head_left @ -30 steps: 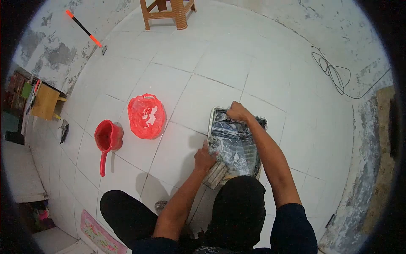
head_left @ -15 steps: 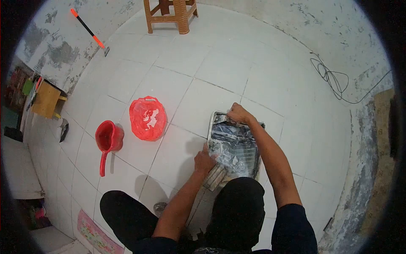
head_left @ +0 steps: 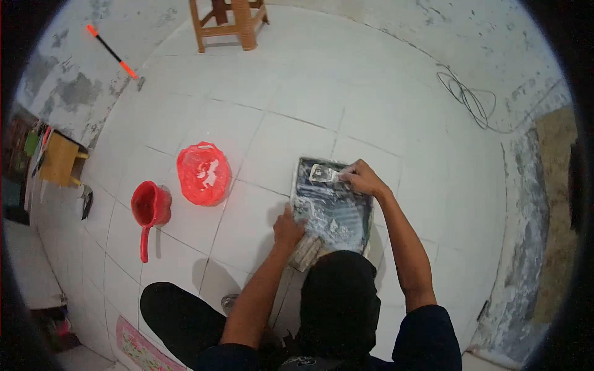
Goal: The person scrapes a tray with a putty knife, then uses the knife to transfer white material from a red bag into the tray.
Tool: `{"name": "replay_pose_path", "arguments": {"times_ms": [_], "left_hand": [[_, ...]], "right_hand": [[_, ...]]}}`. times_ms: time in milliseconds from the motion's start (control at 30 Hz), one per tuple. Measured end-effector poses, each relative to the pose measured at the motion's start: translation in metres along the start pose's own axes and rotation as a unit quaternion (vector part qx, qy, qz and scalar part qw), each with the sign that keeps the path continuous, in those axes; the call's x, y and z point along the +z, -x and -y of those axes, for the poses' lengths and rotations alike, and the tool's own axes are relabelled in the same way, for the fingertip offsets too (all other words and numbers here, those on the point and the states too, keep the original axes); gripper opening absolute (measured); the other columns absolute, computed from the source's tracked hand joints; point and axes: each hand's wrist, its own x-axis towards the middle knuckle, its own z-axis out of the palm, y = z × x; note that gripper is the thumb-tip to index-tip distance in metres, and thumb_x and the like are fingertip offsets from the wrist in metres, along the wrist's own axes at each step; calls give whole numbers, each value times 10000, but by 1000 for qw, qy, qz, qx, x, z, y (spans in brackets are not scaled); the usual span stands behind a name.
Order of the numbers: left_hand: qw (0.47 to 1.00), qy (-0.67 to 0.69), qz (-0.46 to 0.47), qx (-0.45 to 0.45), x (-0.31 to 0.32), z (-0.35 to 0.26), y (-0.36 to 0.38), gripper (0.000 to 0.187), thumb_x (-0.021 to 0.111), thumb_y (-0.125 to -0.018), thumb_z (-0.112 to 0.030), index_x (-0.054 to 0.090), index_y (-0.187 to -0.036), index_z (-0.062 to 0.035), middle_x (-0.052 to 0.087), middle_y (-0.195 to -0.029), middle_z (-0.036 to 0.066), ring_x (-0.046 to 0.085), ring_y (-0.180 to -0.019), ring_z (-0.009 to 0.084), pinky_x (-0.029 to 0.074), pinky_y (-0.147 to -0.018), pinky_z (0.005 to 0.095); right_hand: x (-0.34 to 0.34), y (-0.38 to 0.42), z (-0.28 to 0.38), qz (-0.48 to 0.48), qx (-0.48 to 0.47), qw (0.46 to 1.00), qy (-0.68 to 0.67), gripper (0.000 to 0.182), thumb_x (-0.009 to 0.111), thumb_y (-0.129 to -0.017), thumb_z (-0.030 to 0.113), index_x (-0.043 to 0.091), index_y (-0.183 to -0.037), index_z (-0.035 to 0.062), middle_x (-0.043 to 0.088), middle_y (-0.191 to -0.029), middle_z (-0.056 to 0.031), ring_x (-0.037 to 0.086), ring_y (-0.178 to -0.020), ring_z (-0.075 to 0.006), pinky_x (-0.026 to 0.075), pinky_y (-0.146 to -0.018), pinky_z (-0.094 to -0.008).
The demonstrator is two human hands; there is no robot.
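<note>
On the tiled floor before my knees lies a dark paint tray [head_left: 337, 213] smeared with white. My right hand [head_left: 362, 177] is closed on the handle of a scraper [head_left: 323, 175], whose pale blade is over the tray's far end. My left hand [head_left: 288, 229] is at the tray's left edge, its fingers partly against the rim; whether it grips the rim is unclear. A whitish, ribbed block-like piece [head_left: 305, 252] lies by the tray's near left corner, just below my left hand.
Left of the tray are a red plastic bag [head_left: 203, 174] with white material and a red dipper [head_left: 146, 207]. Farther off are a brown stool [head_left: 226, 29], an orange-and-black pole tool [head_left: 112, 53], a cable [head_left: 465, 98] and a small yellow table [head_left: 60, 159].
My right hand has turned and moved a little downward over the tray, and the scraper blade now shows clearly. The whole view has shifted slightly. My left hand stays at the tray's left edge.
</note>
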Motion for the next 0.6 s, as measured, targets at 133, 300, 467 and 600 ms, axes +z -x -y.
{"name": "replay_pose_path", "arguments": {"times_ms": [133, 300, 467, 600], "left_hand": [[998, -55, -8, -26, 17, 9, -5, 966, 727, -838, -512, 296, -1551, -22, 564, -1362, 262, 537, -1274, 403, 456, -1035, 485], [999, 8, -31, 15, 10, 13, -4, 892, 804, -810, -426, 395, -1472, 10, 634, -1202, 301, 600, -1134, 469, 488, -962, 528], [996, -17, -72, 51, 11, 8, -2, 869, 803, -806, -412, 417, -1463, 5, 634, -1197, 311, 606, -1108, 479, 480, -957, 529], [992, -16, -108, 64, 10, 4, 3, 823, 808, -800, -389, 448, -1433, -7, 650, -1197, 275, 609, -1095, 474, 477, -950, 537]], "right_hand": [[1, 121, -22, -25, 78, 990, -115, 310, 607, -1001, 272, 732, -880, 15, 584, -650, 4, 486, -590, -81, 388, -547, -273], [50, 285, -80, -113, 113, 979, -128, 251, 613, -1015, 181, 702, -1131, -23, 616, -775, -18, 549, -694, -97, 481, -638, -283], [89, 364, -43, -180, 112, 977, 3, 333, 680, -950, 125, 681, -1274, 49, 587, -784, -118, 569, -753, -174, 496, -684, -317], [143, 360, -46, -240, 101, 964, 61, 317, 660, -912, 55, 698, -1226, 75, 608, -980, -170, 638, -773, -303, 523, -678, -411]]}}
